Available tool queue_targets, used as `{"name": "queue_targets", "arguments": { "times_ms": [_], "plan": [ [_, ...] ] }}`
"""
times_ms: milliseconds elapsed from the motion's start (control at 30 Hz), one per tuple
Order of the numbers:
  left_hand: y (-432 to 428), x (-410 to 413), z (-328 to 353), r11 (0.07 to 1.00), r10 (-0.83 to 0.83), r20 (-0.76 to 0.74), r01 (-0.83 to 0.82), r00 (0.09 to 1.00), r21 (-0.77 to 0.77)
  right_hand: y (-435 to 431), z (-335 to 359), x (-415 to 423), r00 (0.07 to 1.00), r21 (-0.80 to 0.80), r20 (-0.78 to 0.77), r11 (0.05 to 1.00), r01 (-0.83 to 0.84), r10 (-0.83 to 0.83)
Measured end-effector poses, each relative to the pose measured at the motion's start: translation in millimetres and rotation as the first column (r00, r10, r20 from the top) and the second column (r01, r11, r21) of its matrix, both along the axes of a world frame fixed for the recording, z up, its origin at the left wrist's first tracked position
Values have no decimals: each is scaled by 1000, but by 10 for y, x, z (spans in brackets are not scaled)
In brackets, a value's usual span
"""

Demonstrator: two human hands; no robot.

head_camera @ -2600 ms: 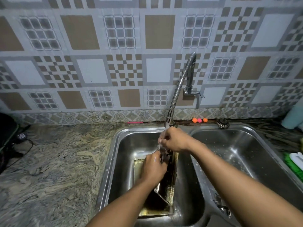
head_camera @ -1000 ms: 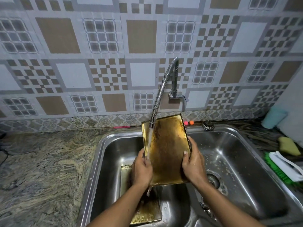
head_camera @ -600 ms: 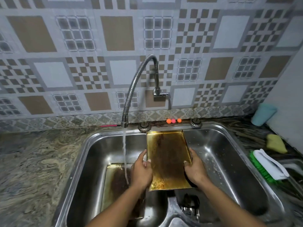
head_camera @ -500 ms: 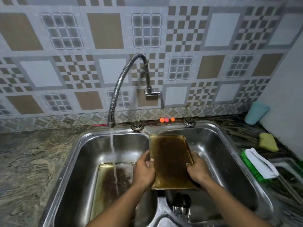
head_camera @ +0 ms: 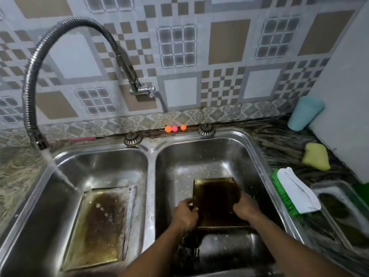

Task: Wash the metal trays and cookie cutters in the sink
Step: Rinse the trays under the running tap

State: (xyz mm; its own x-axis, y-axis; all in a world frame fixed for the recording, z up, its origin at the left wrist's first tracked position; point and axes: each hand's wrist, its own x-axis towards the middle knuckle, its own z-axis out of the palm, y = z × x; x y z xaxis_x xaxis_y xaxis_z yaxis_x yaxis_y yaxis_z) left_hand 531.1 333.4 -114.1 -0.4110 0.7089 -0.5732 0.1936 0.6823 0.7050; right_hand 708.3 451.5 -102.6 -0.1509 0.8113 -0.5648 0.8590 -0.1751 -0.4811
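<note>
While the left hand [head_camera: 185, 213] and right hand [head_camera: 245, 208] grip the side edges of a stained metal tray [head_camera: 215, 196] low in the right basin [head_camera: 209, 156], a second tray [head_camera: 97, 226] lies flat in the left basin [head_camera: 111, 166], where the faucet [head_camera: 30, 86] pours water.

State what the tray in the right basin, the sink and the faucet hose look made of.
The tray seems sheet metal, gold-toned, with folded rims and a dark brown stained bottom. The sink is likely stainless steel: brushed silver, bright reflections. The faucet hose looks like ribbed flexible metal, glossy grey; chrome or steel cannot be told.
</note>
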Motion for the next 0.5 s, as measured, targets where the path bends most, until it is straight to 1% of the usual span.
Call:
{"name": "queue_targets", "arguments": {
  "times_ms": [33,133,267,400,500],
  "plan": [
    [14,23,-85,1000,-4,12,4,1000,-15,35,-87,9,1000,0,5,1000,0,0],
    [67,67,-192,1000,-6,30,6,1000,4,118,-281,19,1000,16,-2,1000,-5,5],
    [148,98,-139,997,-69,125,65,990,36,213,-408,10,999,32,26,998,-47,46],
    [197,105,-247,998,-26,250,10,968,65,264,-506,-37,993,17,103,998,-67,65],
    [179,77,-167,997,-1,280,-22,960,78,214,-462,-90,988,14,133,997,-75,73]
  ]
}}
